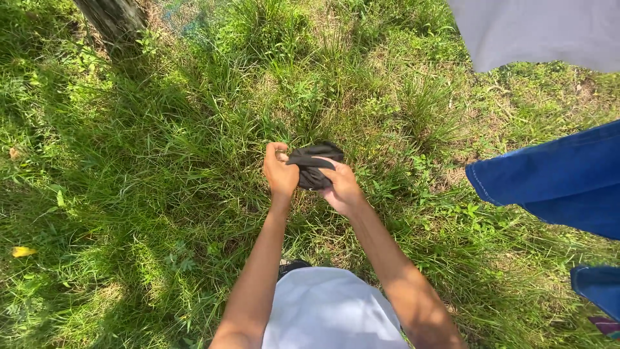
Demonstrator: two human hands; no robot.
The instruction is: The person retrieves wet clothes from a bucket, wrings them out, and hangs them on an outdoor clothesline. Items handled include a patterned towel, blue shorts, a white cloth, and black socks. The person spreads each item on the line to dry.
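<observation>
Outdoors, left hand (280, 171) and right hand (340, 187) both clenched on a bunched black cloth (313, 165), above sunlit grass (161, 194), blue denim garment (555, 181) hanging alongside, tree trunk (113, 19) behind.

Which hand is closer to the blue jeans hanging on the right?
The right hand. It grips the black cloth on the side toward the blue jeans, though well apart from them. The left hand holds the cloth's far side, farther away.
</observation>
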